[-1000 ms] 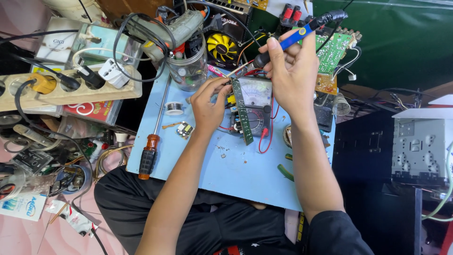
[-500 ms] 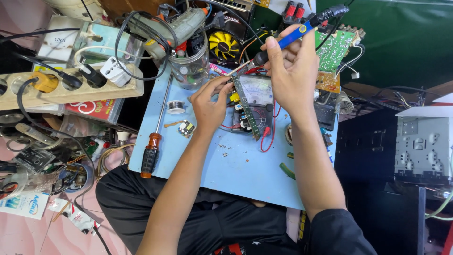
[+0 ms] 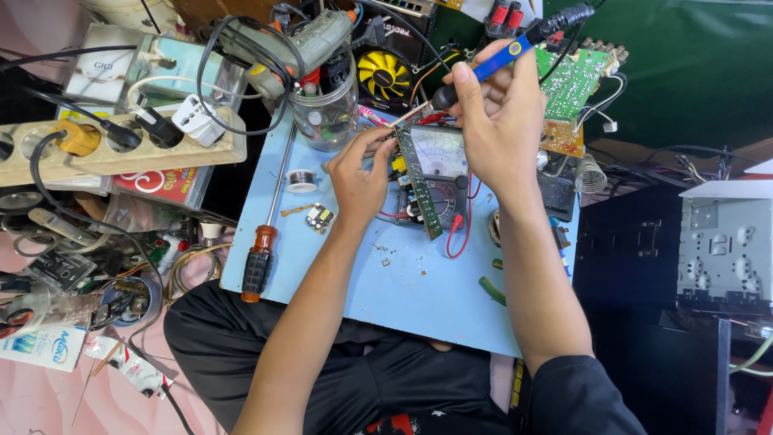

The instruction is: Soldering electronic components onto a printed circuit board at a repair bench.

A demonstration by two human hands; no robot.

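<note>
Frame centre: left hand pinches green circuit board on edge over analog multimeter | right hand grips blue soldering iron, tip at board's top | advice: steady board, brief tip contact.

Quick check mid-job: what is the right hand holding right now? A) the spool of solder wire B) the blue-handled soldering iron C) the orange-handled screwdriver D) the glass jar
B: the right hand grips the blue-handled soldering iron, tip pointed down at the green circuit board that the left hand steadies; the orange-handled screwdriver lies untouched on the blue board.
</note>
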